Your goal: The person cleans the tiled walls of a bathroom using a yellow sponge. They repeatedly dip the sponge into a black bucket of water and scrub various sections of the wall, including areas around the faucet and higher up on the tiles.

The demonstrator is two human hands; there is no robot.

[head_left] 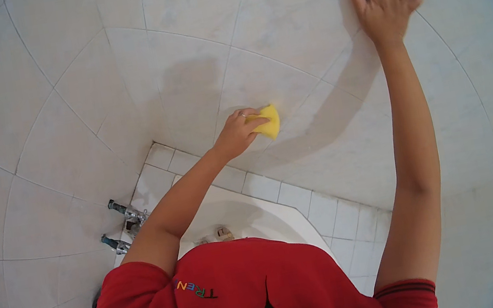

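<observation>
One yellow sponge (271, 122), just off centre toward 1 o'clock, is pinched between the fingers and thumb of the left hand (235, 135) at the tiled wall (290, 23). At 2 o'clock the right hand (388, 14) is spread on that wall; two dark tap handles (116, 207) stand at 8 o'clock, near one white bathtub (279, 212) toward 6 o'clock.

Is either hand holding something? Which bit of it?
The left hand holds a yellow sponge or cloth by its left side; the right edge sticks out. The right hand holds nothing, spread against the tiled wall.
</observation>
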